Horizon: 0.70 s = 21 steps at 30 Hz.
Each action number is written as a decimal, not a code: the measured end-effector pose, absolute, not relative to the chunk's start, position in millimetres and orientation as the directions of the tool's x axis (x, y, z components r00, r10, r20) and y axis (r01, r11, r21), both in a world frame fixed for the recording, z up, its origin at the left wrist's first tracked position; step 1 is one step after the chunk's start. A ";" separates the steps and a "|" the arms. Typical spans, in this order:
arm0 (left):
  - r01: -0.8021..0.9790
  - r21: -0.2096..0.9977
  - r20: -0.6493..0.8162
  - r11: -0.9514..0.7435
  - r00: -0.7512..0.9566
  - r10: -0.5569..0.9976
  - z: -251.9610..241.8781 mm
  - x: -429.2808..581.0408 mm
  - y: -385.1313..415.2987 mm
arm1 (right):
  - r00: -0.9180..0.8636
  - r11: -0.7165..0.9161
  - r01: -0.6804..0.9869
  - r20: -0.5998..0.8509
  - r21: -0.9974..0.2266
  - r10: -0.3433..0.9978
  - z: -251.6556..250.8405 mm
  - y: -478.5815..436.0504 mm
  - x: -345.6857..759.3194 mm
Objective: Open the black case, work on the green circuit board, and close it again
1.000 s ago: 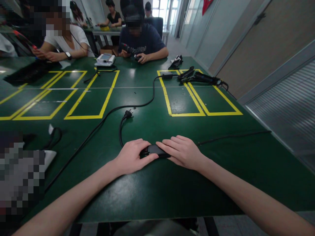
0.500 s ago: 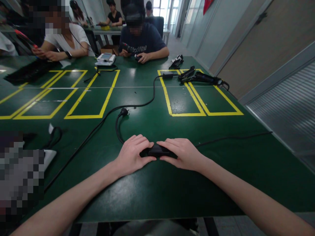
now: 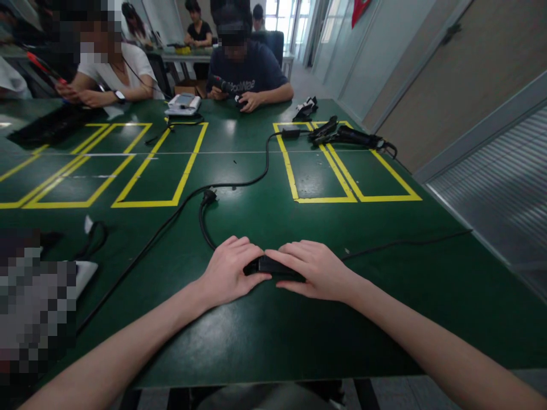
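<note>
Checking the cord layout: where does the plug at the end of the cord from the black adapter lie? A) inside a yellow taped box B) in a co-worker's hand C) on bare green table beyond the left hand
C: the plug lies on the green table, outside the yellow boxes, beyond the left hand.

1 head-worn view looks forward and down, close over the hands (image 3: 273, 267), across the table (image 3: 265, 336)

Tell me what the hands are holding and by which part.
A black power adapter on the table: left hand covers its left end, right hand its right end.
</note>
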<state>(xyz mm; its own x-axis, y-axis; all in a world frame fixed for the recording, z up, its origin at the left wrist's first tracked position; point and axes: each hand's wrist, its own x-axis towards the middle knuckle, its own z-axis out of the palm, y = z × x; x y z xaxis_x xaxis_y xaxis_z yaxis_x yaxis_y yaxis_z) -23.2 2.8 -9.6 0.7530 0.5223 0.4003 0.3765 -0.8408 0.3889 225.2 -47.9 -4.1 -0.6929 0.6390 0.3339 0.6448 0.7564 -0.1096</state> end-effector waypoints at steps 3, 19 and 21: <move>0.369 0.386 0.414 -0.845 0.750 0.516 -10.8 -23.1 2.8 | -0.742 0.777 0.629 0.291 -0.007 0.604 -1.6 -49.1 222.2; 0.228 0.240 0.566 -0.944 0.757 0.326 -7.9 -27.0 3.6 | 0.564 0.072 0.484 0.374 -0.872 0.737 23.4 -10.9 339.9; 0.212 0.256 0.540 -0.943 0.778 0.321 -10.0 -26.6 4.4 | 0.639 0.053 0.455 0.367 -0.889 0.676 23.7 -5.3 354.8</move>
<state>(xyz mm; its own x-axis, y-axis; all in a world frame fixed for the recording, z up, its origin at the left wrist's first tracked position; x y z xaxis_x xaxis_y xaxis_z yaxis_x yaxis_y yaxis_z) -26.6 4.4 -10.0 0.7779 0.3213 0.5400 0.2123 -0.9432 0.2555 354.8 -5.3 23.7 0.6388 0.6760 0.3674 0.4554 0.0526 -0.8887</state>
